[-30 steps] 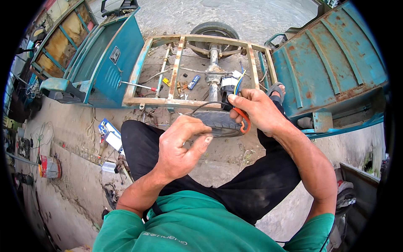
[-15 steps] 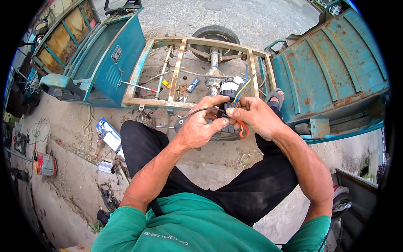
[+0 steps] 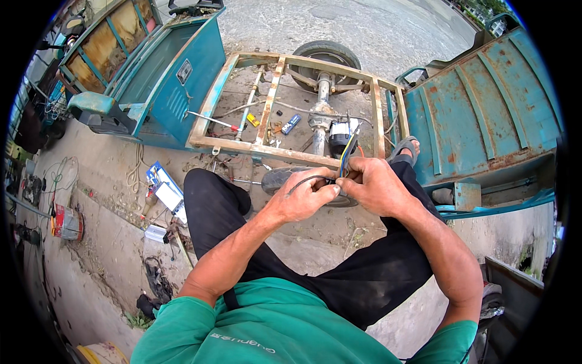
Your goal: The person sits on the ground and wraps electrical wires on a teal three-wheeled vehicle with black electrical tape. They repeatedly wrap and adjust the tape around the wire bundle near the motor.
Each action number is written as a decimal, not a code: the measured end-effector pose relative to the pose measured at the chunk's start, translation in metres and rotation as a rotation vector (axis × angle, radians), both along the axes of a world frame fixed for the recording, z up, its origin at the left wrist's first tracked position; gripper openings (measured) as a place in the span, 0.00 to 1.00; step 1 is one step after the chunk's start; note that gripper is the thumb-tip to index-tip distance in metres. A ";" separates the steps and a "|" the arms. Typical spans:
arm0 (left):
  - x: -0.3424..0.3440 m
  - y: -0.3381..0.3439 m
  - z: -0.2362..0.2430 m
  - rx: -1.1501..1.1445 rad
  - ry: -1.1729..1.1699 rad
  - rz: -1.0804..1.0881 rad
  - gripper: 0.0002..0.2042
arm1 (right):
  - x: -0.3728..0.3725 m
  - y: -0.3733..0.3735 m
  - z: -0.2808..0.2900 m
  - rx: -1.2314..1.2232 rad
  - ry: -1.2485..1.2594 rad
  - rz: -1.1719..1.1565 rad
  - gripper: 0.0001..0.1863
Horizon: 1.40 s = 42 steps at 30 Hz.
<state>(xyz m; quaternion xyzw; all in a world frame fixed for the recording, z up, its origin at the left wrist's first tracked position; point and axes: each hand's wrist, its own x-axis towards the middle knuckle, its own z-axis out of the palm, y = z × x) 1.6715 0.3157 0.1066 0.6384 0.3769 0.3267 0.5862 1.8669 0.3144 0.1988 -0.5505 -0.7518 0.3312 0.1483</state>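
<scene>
Both hands meet over the near rail of a rusty vehicle frame (image 3: 267, 150). My left hand (image 3: 302, 197) is closed, its thumb and fingers pinching a thin black cable (image 3: 310, 178) that loops over its knuckles. Touching it fingertip to fingertip, my right hand (image 3: 377, 187) pinches a bundle of blue and yellow wires (image 3: 347, 151), whose free ends stick up past the fingers. The exact spot where cable and wires meet is hidden by my fingertips. Just beyond the hands sits a black and silver motor (image 3: 341, 141) on the axle (image 3: 321, 109).
One wheel (image 3: 327, 60) lies beyond the frame, another tyre (image 3: 279, 180) under my hands. A blue box (image 3: 291, 124) and a yellow item (image 3: 253, 120) lie inside the frame. Teal body panels (image 3: 176, 91) stand left; a rusty teal bed (image 3: 485, 103) is right. A bucket (image 3: 68, 222) stands far left.
The view has shifted, so the frame appears farther right and lower. My hands have drawn closer together, and the orange loop below my right hand no longer shows.
</scene>
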 end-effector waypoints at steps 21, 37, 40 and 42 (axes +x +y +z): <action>-0.005 -0.016 -0.004 -0.320 -0.369 -0.059 0.18 | 0.003 0.017 -0.011 -0.207 0.011 0.077 0.17; 0.011 -0.045 0.055 -0.069 -0.169 -0.257 0.15 | 0.005 0.030 -0.021 0.045 0.000 -0.158 0.19; -0.004 -0.041 0.018 -0.121 -0.247 -0.366 0.15 | 0.011 0.032 -0.011 -0.223 0.259 -0.249 0.19; -0.009 -0.047 -0.002 -0.213 -0.267 -0.417 0.16 | 0.013 0.034 -0.010 -0.299 0.302 -0.306 0.19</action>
